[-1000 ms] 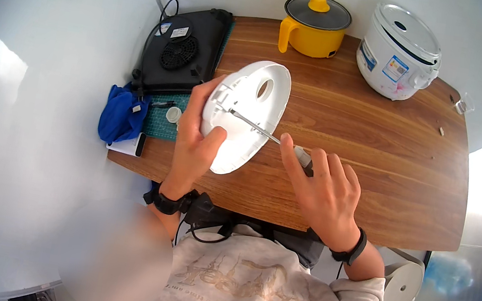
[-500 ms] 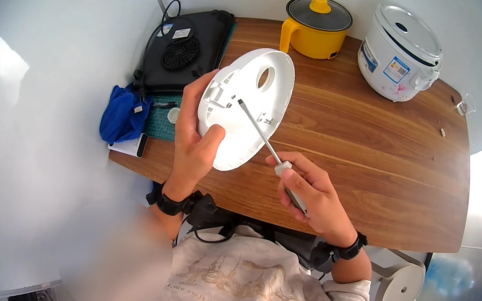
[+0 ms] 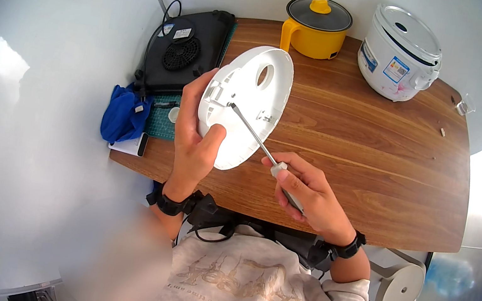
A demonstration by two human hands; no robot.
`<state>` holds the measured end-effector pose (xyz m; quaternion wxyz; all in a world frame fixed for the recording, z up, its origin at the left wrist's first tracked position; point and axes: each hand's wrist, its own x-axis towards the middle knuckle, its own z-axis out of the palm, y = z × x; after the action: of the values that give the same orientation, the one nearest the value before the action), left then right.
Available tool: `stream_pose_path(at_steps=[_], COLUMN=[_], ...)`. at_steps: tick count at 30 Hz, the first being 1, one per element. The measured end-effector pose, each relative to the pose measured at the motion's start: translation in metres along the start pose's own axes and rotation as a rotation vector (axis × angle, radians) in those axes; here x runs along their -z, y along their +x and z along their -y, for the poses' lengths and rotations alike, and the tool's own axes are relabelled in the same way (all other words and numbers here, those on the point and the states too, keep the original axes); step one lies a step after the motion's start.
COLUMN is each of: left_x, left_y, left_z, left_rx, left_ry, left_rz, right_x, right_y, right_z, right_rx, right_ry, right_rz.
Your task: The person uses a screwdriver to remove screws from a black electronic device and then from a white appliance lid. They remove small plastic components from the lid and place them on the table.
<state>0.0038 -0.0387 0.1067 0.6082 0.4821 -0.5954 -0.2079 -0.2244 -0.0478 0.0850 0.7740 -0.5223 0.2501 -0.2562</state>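
My left hand [image 3: 194,143] grips a round white plastic lid [image 3: 242,138] by its left edge, thumb pressed on the inner face. The lid is tilted up above the table, its hollow side with a round hole and small fittings toward me. In my right hand [image 3: 313,194] is a screwdriver [image 3: 254,135] with a pale handle and a metal shaft. Its tip lies at a small dark screw spot near the hinge-like fitting on the lid's left side; whether it sits in the screw I cannot tell.
On the wooden table [image 3: 366,165] stand a yellow pot [image 3: 317,39] and a white rice cooker [image 3: 396,58] at the back. A black appliance [image 3: 181,51] with a cord, a blue cloth [image 3: 124,116] and a green cutting mat [image 3: 159,126] lie at left. A small clear cup [image 3: 466,105] stands far right.
My right hand has moved the screwdriver slightly left and down, bringing its tip to the dark spot by the fitting. The lid has shifted a little to the left.
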Motion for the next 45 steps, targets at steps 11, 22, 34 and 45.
stream_pose_path(at_steps=[11,22,34,45], left_x=[0.004,0.005,0.0,0.002], left_y=[0.001,0.0,-0.001,-0.001], left_z=[0.0,-0.001,0.0,0.003], left_rx=[0.064,0.188,0.132,0.103], left_ry=[0.05,-0.057,-0.038,-0.031], left_rz=[0.067,0.092,0.047,0.036], right_x=[-0.003,0.004,0.002,-0.002], right_y=[0.003,0.0,-0.008,-0.004], right_z=[-0.008,0.004,-0.002,-0.006], right_rx=[0.466,0.781,0.045,-0.002], right_ry=[-0.826,-1.885,-0.168,-0.149], right_rz=[-0.304,-0.653,-0.124,-0.095])
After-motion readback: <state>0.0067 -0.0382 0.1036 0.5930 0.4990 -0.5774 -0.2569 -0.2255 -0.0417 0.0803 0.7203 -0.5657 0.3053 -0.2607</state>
